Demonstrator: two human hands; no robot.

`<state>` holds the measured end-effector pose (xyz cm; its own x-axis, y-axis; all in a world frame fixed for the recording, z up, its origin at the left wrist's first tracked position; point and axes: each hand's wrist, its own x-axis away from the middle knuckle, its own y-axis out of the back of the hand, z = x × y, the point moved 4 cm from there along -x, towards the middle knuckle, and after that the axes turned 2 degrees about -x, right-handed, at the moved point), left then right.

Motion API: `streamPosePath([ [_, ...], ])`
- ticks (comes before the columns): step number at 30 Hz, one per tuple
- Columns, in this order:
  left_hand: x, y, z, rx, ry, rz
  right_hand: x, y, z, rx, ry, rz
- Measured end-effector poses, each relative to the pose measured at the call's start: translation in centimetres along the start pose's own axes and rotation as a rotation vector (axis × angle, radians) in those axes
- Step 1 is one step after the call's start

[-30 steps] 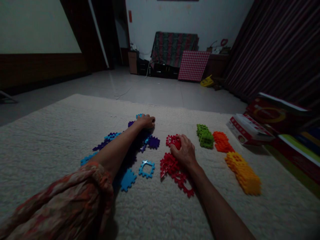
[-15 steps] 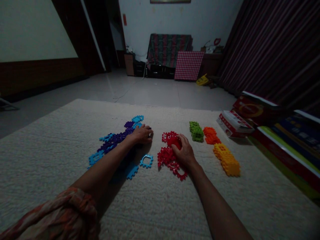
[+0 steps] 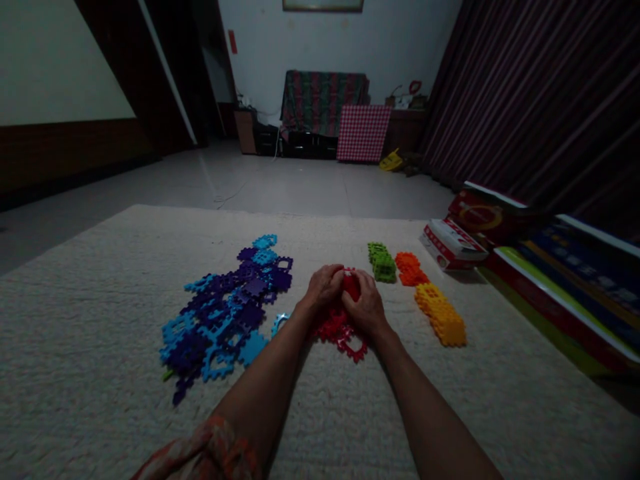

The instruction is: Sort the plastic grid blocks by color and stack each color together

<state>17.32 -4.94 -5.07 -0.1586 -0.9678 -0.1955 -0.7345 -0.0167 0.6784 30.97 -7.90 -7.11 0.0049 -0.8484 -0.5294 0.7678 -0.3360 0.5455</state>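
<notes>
On a cream rug [image 3: 100, 373] both my hands meet over a heap of red plastic puzzle tiles [image 3: 345, 332]. My left hand [image 3: 324, 285] curls round the left side of a stack of red tiles [image 3: 351, 285]. Closed on the stack's right side is my right hand [image 3: 366, 305]. More red tiles lie loose under and in front of my hands. A spread of blue and purple tiles [image 3: 225, 313] lies to the left, apart from my hands.
Stacks of green tiles [image 3: 382, 262], orange tiles [image 3: 410, 269] and yellow tiles [image 3: 441, 313] stand in a row to the right. Red and white boxes [image 3: 453, 240] and coloured flat boxes [image 3: 565, 280] line the rug's right edge. A tiled floor and furniture lie beyond.
My left hand has left the blue and purple tiles and moved right onto the red stack, joining my right hand. The view has shifted slightly.
</notes>
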Motion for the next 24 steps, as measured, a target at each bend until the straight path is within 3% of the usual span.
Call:
streamPosePath([
  [3,-0.1,0.3,0.5,0.124,0.055,-0.022,-0.3,1.1,-0.3,-0.042,-0.088,-0.012],
  [6,-0.6,0.5,1.4,0.147,0.149,-0.106,-0.5,1.4,-0.1,-0.053,-0.077,0.069],
  [10,-1.2,0.5,1.8,0.089,0.086,-0.204,-0.5,1.2,0.3,-0.015,0.001,0.137],
  [15,-1.2,-0.3,2.3,0.254,0.091,-0.035,-0.4,1.3,0.1,-0.114,-0.081,0.127],
  [24,-1.2,0.1,2.1,0.301,0.106,-0.115,-0.6,1.2,-0.4,-0.121,-0.11,0.08],
])
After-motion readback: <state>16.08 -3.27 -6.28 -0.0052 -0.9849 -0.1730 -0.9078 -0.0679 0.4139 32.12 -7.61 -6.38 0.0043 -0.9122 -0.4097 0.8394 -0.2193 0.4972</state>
